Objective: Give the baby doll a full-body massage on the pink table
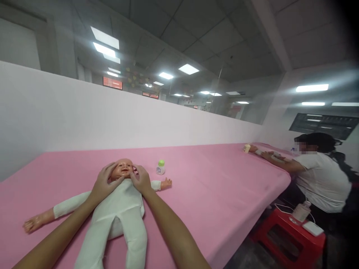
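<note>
A baby doll point(120, 203) with a hard skin-toned head and a white cloth body lies face up on the pink cloth, its arms spread and its legs toward me. My left hand point(106, 180) rests along one side of the doll's face, fingers stretched toward the top of the head and thumb by the chin. On the other side, my right hand point(141, 179) lies against the cheek in the same way, its thumb near the mouth. Both hands are open and touch the head without gripping it. A small clear bottle with a green cap point(160, 167) stands right of the head.
The pink-covered table point(213, 186) runs along a white partition point(126, 119) with glass above. At its far right end a person in a white shirt point(319, 175) bends over another doll. A red stool point(288, 239) beside the table carries a bottle and white devices.
</note>
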A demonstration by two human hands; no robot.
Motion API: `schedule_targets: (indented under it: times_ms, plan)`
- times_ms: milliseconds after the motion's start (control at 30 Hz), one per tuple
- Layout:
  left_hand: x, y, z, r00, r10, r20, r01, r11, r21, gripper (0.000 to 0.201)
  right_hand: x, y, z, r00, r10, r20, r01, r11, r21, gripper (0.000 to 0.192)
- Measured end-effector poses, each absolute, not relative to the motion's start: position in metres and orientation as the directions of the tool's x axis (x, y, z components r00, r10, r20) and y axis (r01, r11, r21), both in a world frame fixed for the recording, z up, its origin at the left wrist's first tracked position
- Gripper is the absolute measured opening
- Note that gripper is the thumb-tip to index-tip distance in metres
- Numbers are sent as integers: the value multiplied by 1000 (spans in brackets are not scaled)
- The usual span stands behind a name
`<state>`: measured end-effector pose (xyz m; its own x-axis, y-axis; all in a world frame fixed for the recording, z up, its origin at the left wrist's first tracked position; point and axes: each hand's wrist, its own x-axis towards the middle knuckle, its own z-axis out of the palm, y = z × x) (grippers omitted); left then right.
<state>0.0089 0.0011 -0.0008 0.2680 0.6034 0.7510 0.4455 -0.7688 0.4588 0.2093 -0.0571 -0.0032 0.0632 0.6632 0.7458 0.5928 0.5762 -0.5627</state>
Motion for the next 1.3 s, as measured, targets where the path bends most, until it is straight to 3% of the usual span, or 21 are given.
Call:
schedule_targets:
  times_ms: [133,267,367,500,633,833,933,1033,1300]
  plan:
    - [-1,-5,1,248,488,837,538,-788,300,50,210,-68,-7,105,539,836,651,598,-468,36]
    - [-14,-18,1,236,443,865,573,-782,245,40,212,-89,-11,69,559,826,639,611,-467,33]
    - [-21,-31,-2,246,491,836,577,-767,280,42,209,-104,-11,54,618,784,585,617,-526,30]
    - [-26,-50,-5,379,588,715,454,-791,410,41,204,-114,-11,87,734,673,475,564,-676,30]
    - [-27,-64,-6,417,644,641,364,-765,531,42,199,-115,-10,5,813,582,418,527,-740,42]
    - [-28,-85,-18,441,644,625,324,-764,559,56,184,-142,4,-210,827,521,495,550,-673,66]
    - [-35,-102,-25,457,710,536,351,-698,625,63,178,-160,14,-305,812,498,519,580,-628,62]
    - [-43,-112,-27,504,729,463,368,-666,649,66,179,-170,16,-333,821,464,520,570,-636,67]
    - [-41,-105,-26,535,681,500,384,-723,574,70,195,-175,6,-329,856,399,538,517,-666,77]
